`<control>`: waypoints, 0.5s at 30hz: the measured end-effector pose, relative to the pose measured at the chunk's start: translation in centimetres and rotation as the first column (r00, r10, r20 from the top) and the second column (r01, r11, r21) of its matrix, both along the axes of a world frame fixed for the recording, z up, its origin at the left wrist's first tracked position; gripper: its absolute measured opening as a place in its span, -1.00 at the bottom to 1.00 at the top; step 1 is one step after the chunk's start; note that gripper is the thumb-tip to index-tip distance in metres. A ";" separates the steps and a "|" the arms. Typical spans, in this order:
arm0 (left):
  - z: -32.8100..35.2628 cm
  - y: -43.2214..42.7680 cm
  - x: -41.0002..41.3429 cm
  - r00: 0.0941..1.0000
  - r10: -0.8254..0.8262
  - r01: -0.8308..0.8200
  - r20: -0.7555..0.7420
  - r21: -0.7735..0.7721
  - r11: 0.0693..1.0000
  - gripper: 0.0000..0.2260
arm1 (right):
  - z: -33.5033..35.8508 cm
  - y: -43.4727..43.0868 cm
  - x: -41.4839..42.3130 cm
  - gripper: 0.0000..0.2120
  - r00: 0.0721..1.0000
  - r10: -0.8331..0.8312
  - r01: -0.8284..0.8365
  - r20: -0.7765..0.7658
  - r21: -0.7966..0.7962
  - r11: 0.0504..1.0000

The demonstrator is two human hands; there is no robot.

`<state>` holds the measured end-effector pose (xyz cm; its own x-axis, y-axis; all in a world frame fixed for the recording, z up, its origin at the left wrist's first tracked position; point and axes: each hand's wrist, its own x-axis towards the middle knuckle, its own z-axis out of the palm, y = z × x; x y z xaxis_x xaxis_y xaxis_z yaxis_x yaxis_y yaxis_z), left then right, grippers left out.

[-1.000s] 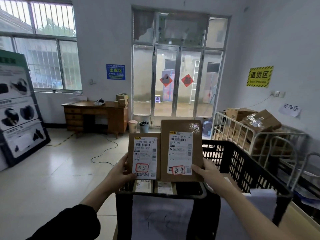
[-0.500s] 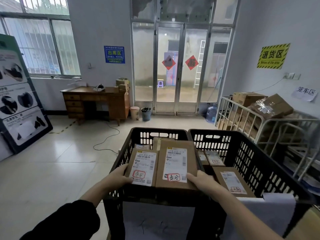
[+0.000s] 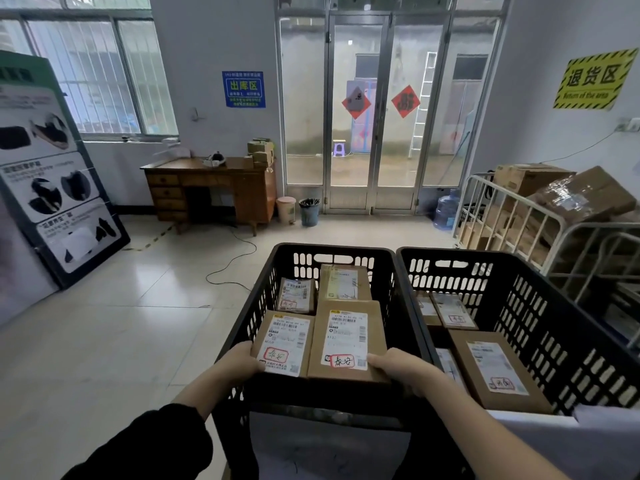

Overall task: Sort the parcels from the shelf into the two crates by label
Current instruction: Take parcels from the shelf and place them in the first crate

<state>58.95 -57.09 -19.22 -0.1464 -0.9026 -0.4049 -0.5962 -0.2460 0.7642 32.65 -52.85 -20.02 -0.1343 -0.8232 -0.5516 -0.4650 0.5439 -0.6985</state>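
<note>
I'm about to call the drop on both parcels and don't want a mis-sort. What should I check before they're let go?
1. Grip: left hand holds the small parcel, right hand holds the large parcel: ok.
2. Red-circled handwritten marks on the two held parcels look alike: ok.
3. Both are inside the left crate, none over the right crate: ok.
4. Same mark as the rear parcels lying in that crate: cannot tell, too small to read.
5. Free floor beneath the held parcels: cannot tell, hidden.
</note>
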 end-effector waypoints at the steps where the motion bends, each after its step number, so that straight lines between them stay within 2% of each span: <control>1: -0.2 -0.2 -0.1 1.000 0.014 -0.014 -0.007 0.011 1.000 -0.81 | -0.2 -0.4 0.0 -0.67 1.000 -0.002 0.002 -0.005 0.007 1.000; 3: -0.9 -0.8 -0.3 0.999 0.044 -0.043 -0.023 0.031 0.999 -0.80 | -0.8 -1.1 -0.1 -0.68 0.999 -0.001 0.001 -0.033 0.001 1.000; 6: -1.8 -1.7 -0.8 0.997 0.074 -0.073 -0.026 0.043 0.996 -0.68 | -2.4 -1.9 -0.2 -0.70 0.998 -0.034 0.031 -0.059 -0.049 0.998; 12: -2.7 -3.1 -1.1 0.991 0.075 -0.061 -0.114 0.119 0.991 -0.75 | -4.4 -3.0 -0.2 -0.66 0.992 -0.056 0.050 -0.111 -0.062 0.997; 15: -3.1 -3.5 -0.8 0.994 0.065 -0.056 -0.086 0.106 0.993 -0.75 | -4.2 -3.4 -0.1 -0.62 0.980 -0.055 0.040 -0.193 -0.081 0.996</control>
